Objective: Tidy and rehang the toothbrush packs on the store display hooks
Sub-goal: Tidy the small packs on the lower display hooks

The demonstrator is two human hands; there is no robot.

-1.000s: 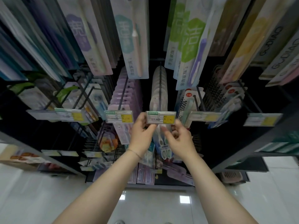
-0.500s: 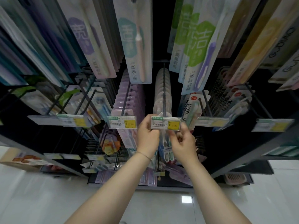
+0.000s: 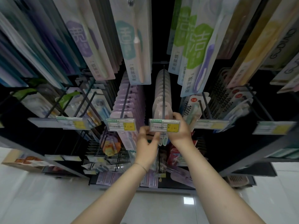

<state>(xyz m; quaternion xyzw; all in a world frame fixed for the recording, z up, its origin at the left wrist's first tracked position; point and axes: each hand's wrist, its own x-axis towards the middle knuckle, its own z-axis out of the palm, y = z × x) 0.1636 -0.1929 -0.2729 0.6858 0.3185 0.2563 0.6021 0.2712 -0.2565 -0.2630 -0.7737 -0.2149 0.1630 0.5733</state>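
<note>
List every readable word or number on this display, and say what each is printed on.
"亲齿家族" on the teal pack.
"洁" and "亲齿家族" on the green pack.
"GUDIAO" on the grey pack, upper right.
"10000" on the white pack, right of centre.
"¥" on the centre price tag; its other print is too small to read.
The other price tags are blurred.

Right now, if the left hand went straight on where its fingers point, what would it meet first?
The left hand would likely meet the price tag at its lower left corner; depth is unclear.
</note>
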